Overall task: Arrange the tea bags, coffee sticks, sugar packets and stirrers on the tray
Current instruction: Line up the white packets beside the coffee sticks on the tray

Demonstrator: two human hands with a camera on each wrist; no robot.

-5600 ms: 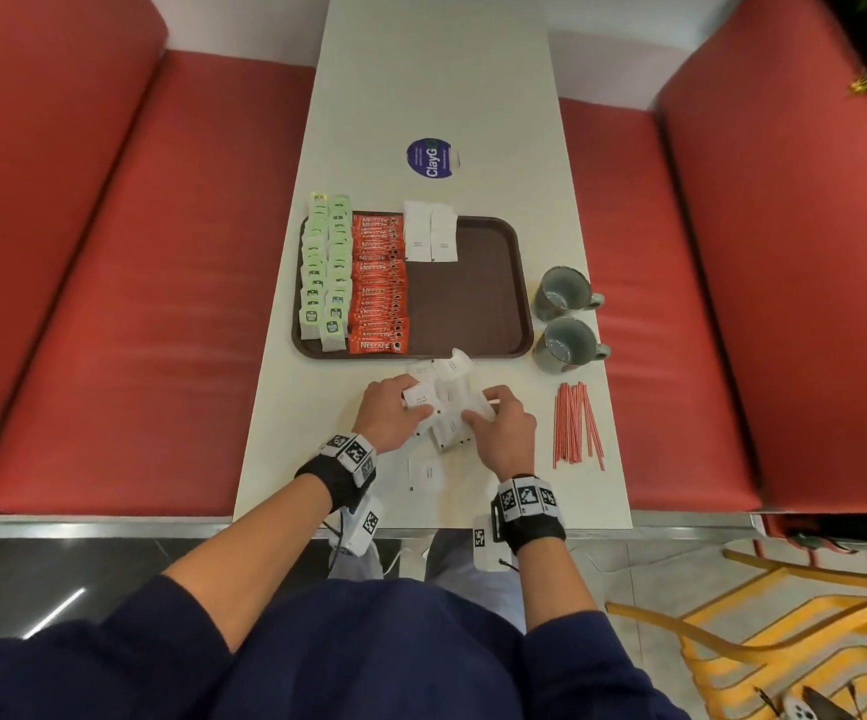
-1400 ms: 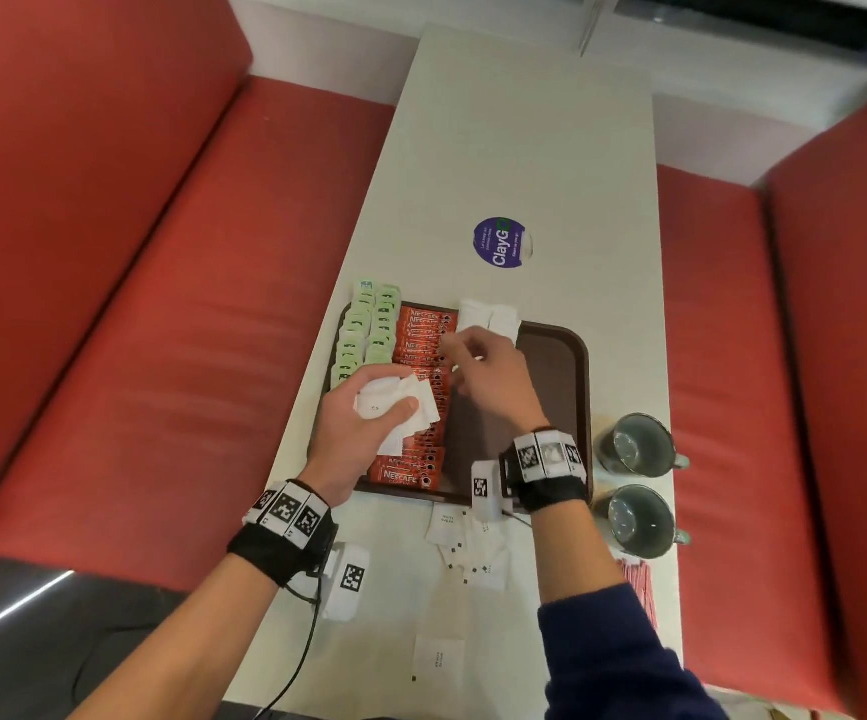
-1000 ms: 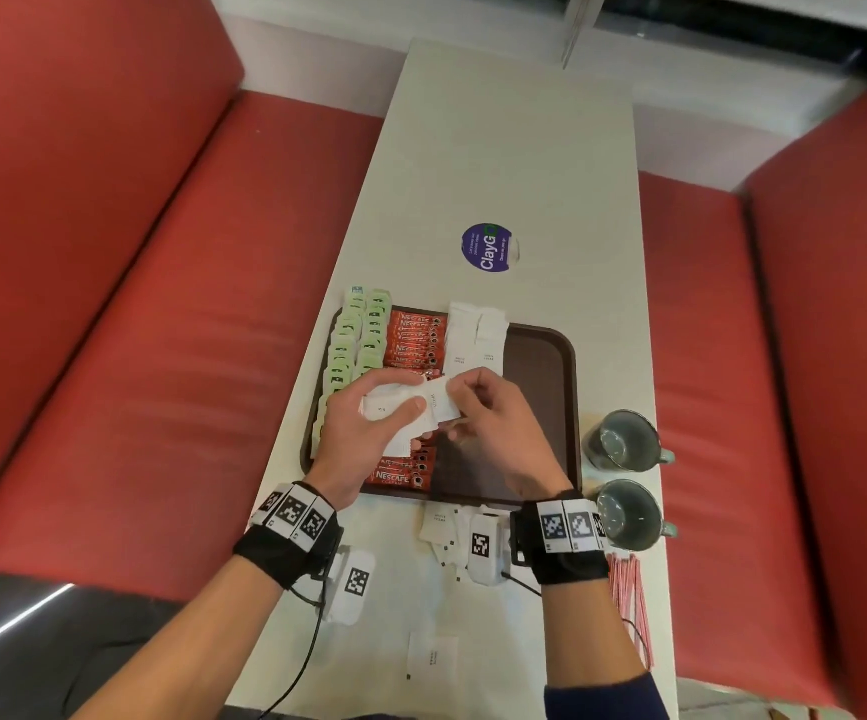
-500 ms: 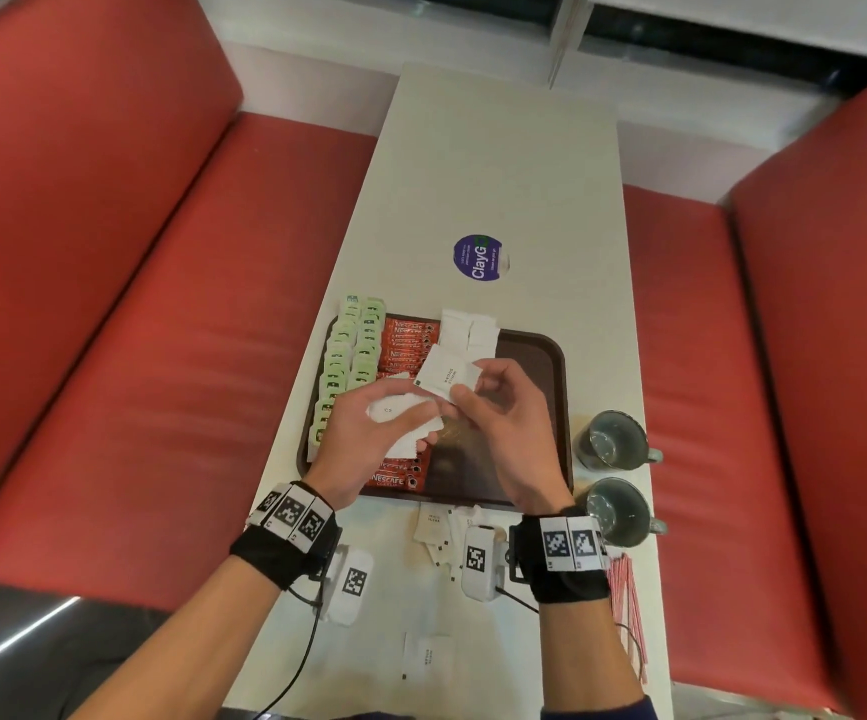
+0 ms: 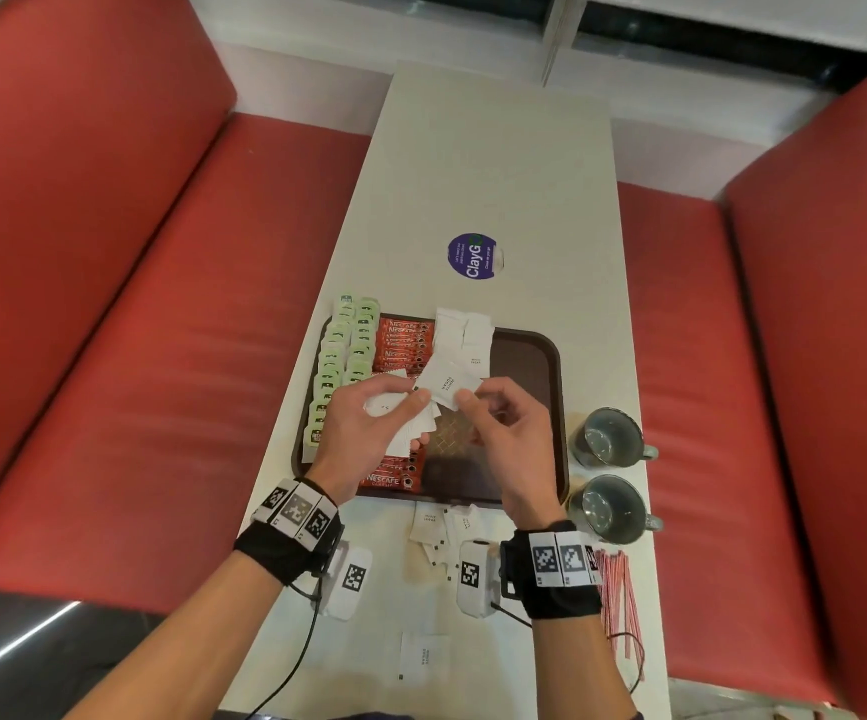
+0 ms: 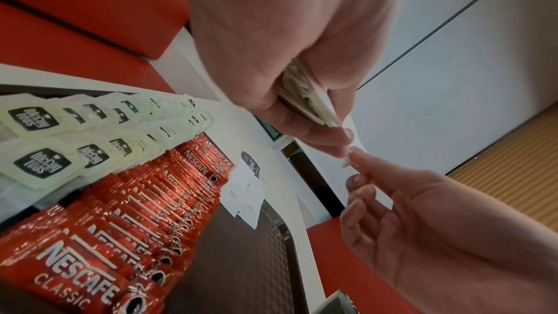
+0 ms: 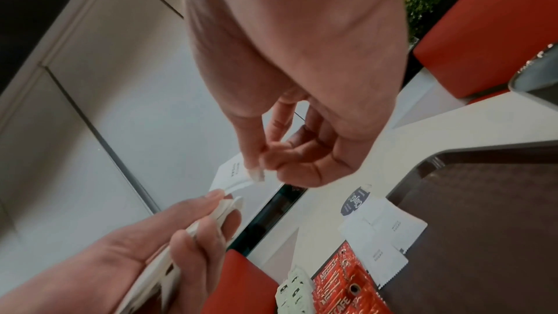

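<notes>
Over the brown tray (image 5: 559, 407), my left hand (image 5: 415, 415) grips a fanned stack of white sugar packets (image 5: 410, 433). My right hand (image 5: 466, 401) pinches a single sugar packet (image 5: 444, 384) by its corner, just past the left thumb. The right wrist view shows this pinched packet (image 7: 232, 173) above the stack (image 7: 211, 216). On the tray lie rows of green tea bags (image 5: 340, 366), red coffee sticks (image 5: 402, 343) and a few sugar packets (image 5: 462, 330) at the far edge. Red stirrers (image 5: 618, 589) lie on the table by my right wrist.
Two grey cups (image 5: 608, 439) (image 5: 610, 509) stand right of the tray. Loose sugar packets (image 5: 434, 527) lie just in front of the tray, and one more (image 5: 421, 657) near the table's front edge. A round purple sticker (image 5: 473, 255) sits beyond the tray. Red benches flank the table.
Both hands picked up sugar packets from the table and moved over the tray. My right hand reached to the far sugar row, came back and now pinches one packet from the left hand's stack.
</notes>
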